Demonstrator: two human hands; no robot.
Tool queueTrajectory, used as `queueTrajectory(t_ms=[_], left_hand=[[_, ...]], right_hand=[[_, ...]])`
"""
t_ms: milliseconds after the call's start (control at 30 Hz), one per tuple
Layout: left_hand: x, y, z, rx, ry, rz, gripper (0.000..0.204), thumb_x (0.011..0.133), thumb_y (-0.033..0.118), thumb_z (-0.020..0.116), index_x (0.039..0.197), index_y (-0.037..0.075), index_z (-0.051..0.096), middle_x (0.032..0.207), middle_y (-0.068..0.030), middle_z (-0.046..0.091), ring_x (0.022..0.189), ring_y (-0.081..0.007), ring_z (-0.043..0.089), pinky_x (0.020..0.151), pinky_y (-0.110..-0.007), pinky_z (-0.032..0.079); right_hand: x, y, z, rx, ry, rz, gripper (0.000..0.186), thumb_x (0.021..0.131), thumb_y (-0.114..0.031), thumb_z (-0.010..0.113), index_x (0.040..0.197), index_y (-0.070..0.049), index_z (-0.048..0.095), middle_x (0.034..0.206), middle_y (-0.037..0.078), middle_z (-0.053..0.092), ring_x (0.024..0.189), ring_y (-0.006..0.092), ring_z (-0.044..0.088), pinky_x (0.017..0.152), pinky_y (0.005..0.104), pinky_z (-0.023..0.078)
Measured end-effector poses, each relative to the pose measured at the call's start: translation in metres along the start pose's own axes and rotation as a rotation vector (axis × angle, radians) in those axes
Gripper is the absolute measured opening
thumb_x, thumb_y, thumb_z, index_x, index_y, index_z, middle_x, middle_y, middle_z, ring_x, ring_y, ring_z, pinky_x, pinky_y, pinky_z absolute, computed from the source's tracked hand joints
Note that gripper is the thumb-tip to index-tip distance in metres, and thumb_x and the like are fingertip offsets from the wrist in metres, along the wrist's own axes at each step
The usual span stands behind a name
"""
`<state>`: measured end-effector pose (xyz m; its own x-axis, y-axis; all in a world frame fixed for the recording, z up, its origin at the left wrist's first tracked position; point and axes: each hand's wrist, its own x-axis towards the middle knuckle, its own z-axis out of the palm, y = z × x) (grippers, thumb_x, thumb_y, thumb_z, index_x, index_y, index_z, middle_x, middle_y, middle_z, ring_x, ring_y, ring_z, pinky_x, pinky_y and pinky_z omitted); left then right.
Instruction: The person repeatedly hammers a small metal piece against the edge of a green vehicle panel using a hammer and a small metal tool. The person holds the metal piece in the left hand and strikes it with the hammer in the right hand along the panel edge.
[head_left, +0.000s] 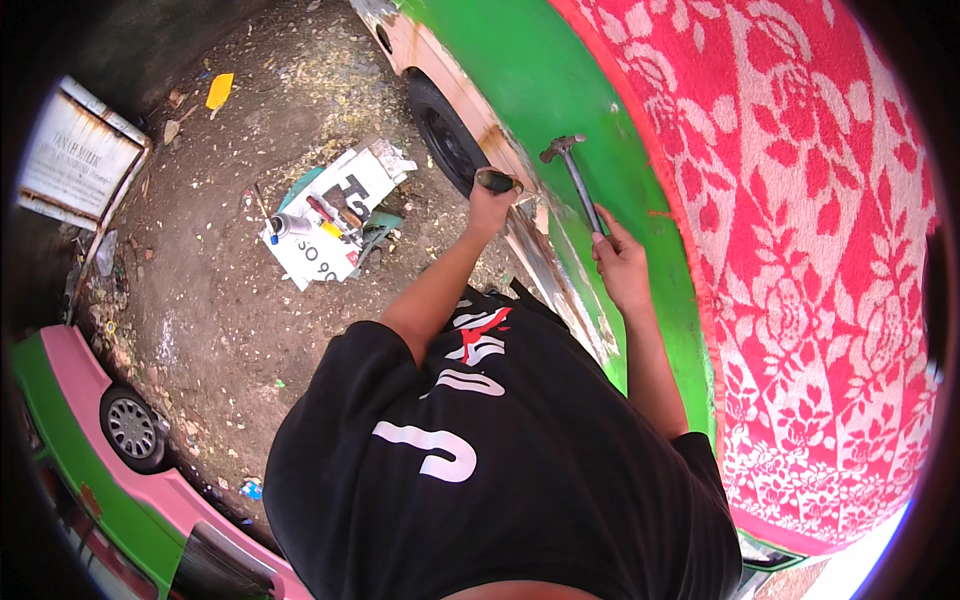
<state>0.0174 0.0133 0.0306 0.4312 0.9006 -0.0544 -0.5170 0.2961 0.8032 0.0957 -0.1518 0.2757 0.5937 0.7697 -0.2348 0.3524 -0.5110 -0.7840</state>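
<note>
My left hand (492, 203) is closed around a dark-handled tool (497, 181), whose tip is pressed against the bare-metal lower edge of a green car body (560, 90). My right hand (622, 262) grips the shaft of a metal hammer (575, 175). The hammer head points up and left, lying against the green panel just right of the other tool. My black shirt with white and red markings fills the lower middle of the view. What kind of tip the left tool has is hidden by my fist.
A red and white floral cloth (810, 260) covers the car to the right. Its black wheel (447, 137) sits just left of my left hand. Tools lie on a white board (330, 222) on the dirt ground. A green and pink car (120, 440) stands lower left.
</note>
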Motion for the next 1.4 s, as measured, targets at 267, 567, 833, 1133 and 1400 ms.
queueTrajectory(t_ms=[267, 567, 833, 1133, 1400], left_hand=[[0.006, -0.011, -0.001, 0.037, 0.018, -0.008, 0.033, 0.080, 0.000, 0.069, 0.104, 0.002, 0.048, 0.096, -0.0069, 0.065, 0.088, -0.0138, 0.062, 0.079, -0.028, 0.051], [0.005, -0.002, 0.003, 0.337, 0.017, 0.112, 0.033, 0.083, 0.009, 0.073, 0.106, 0.000, 0.050, 0.096, -0.0091, 0.068, 0.090, -0.0142, 0.065, 0.078, -0.030, 0.053], [0.005, 0.007, 0.009, 0.405, 0.094, 0.151, 0.033, 0.082, 0.010, 0.073, 0.105, 0.000, 0.052, 0.092, -0.0087, 0.068, 0.084, -0.0148, 0.065, 0.076, -0.031, 0.053], [-0.001, 0.016, 0.018, 0.537, 0.027, 0.045, 0.038, 0.082, 0.010, 0.074, 0.110, 0.000, 0.049, 0.095, -0.0112, 0.068, 0.087, -0.0163, 0.066, 0.077, -0.033, 0.053], [0.003, 0.026, 0.020, 0.585, 0.008, -0.058, 0.045, 0.083, 0.000, 0.069, 0.121, 0.001, 0.045, 0.105, -0.0084, 0.064, 0.095, -0.0165, 0.064, 0.084, -0.032, 0.053]], right_hand=[[-0.001, -0.001, -0.001, 0.021, 0.006, 0.062, 0.044, 0.095, -0.012, 0.057, 0.138, -0.019, 0.055, 0.066, -0.003, 0.046, 0.058, 0.0055, 0.042, 0.055, 0.0251, 0.038], [0.044, -0.003, 0.013, -0.267, -0.081, -0.479, 0.041, 0.096, -0.014, 0.056, 0.136, -0.020, 0.055, 0.092, 0.014, 0.068, 0.070, 0.0210, 0.059, 0.072, 0.0332, 0.050], [0.055, -0.053, 0.010, -0.531, -0.289, -0.465, 0.041, 0.094, -0.012, 0.055, 0.134, -0.024, 0.057, 0.105, 0.023, 0.065, 0.091, 0.0380, 0.066, 0.079, 0.0430, 0.052], [0.052, -0.055, 0.004, -0.665, -0.279, -0.444, 0.046, 0.093, -0.008, 0.055, 0.136, -0.026, 0.055, 0.086, 0.027, 0.063, 0.069, 0.0360, 0.062, 0.068, 0.0403, 0.050], [0.058, -0.056, 0.003, -0.754, -0.310, -0.381, 0.043, 0.094, -0.014, 0.054, 0.135, -0.026, 0.056, 0.090, 0.025, 0.065, 0.076, 0.0403, 0.064, 0.071, 0.0471, 0.051]])
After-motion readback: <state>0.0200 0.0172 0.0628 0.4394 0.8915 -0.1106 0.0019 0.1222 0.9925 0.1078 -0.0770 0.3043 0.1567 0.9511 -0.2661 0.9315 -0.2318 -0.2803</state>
